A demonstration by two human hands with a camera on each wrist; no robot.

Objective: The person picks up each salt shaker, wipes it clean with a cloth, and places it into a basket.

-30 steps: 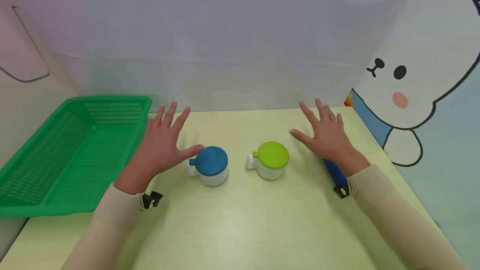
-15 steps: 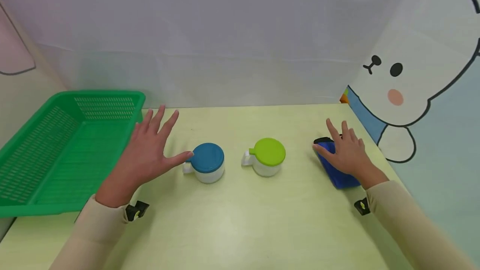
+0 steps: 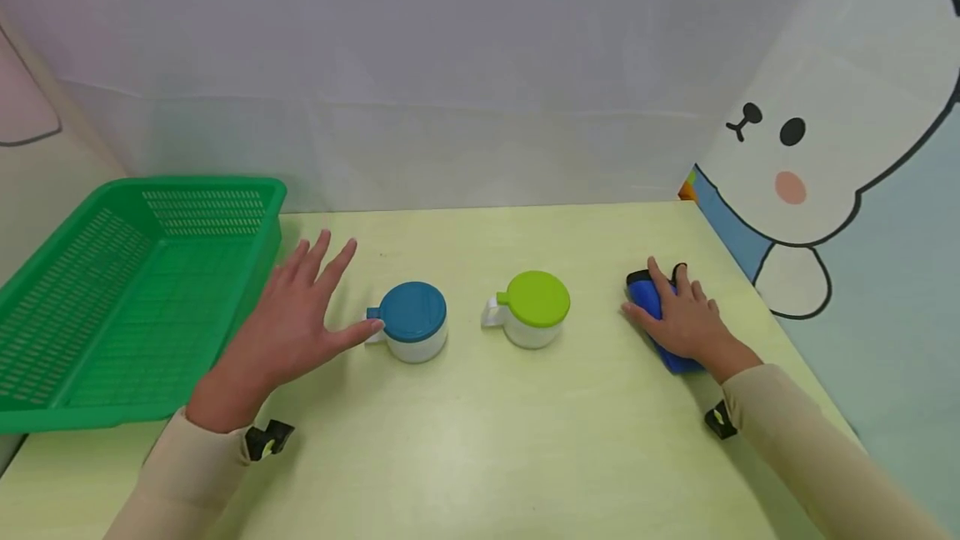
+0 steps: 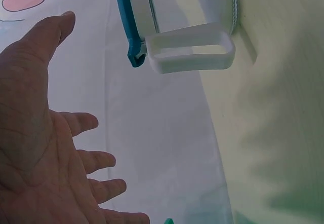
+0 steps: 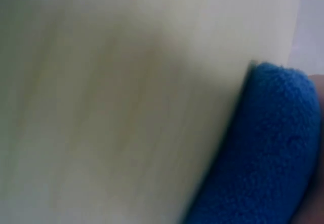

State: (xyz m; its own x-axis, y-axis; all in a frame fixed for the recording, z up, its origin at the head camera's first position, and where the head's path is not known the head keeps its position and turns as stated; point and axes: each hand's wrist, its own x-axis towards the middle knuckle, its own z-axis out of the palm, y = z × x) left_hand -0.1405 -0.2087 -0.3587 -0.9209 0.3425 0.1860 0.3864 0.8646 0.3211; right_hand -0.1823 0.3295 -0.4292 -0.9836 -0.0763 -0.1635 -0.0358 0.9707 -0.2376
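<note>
My right hand (image 3: 682, 322) lies over a blue fuzzy cloth item (image 3: 651, 300) with a black end and a small black loop. Its thumb is at the left edge and its fingers reach across the top; the blue fabric bunches between them. The right wrist view shows the plush blue fabric (image 5: 268, 148) close up, with skin behind it. My left hand (image 3: 288, 323) hovers, fingers spread, holding nothing. Nearest to it stands a jar (image 3: 412, 315) with a blue lid and a white handle (image 4: 192, 49); the thumb appears apart from it in the left wrist view.
A similar jar (image 3: 534, 302) with a green lid and white handle stands between the blue-lidded one and my right hand. A green perforated basket (image 3: 187, 182) is at the left. Behind the pale tabletop (image 3: 465, 448) hangs a whitish sheet (image 3: 450, 65).
My right hand has moved right and down onto the blue cloth item, which now looks narrower and bunched. The left hand has shifted slightly left and stayed spread. Both jars stayed on the table.
</note>
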